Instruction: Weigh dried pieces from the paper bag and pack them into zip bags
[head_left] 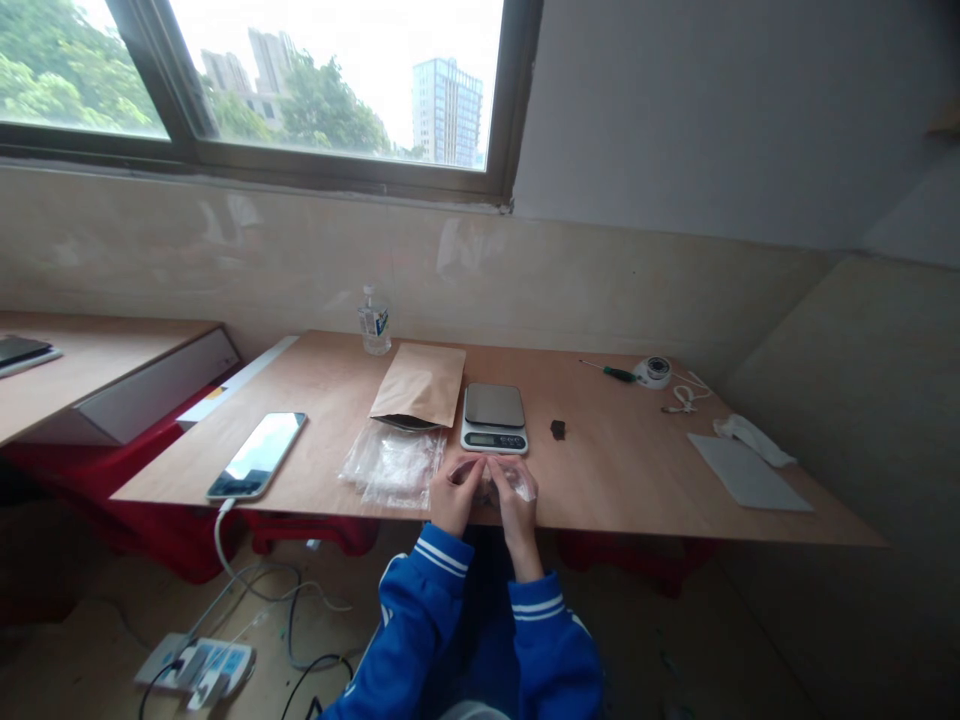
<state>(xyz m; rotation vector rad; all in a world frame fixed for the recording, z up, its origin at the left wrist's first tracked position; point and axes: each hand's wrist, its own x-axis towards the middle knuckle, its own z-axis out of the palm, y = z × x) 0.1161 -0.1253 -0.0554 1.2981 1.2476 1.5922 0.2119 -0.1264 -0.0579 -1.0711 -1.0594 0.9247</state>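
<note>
My left hand [454,494] and my right hand [516,500] meet at the near edge of the wooden table [637,470]. Both pinch a small clear plastic bag [501,479] that has something dark inside. Both sleeves are blue with white stripes. Just beyond the hands stands a small digital scale [493,416]. A pile of clear plastic bags [394,464] lies to the left of my left hand. A brown paper pouch [420,385] lies behind that pile.
A phone [259,454] on a white cable lies at the table's left. A water bottle [374,321] stands at the back. A small dark piece [558,429], a screwdriver [609,372], a tape roll [654,372] and a grey sheet [746,472] lie to the right. A power strip [196,666] is on the floor.
</note>
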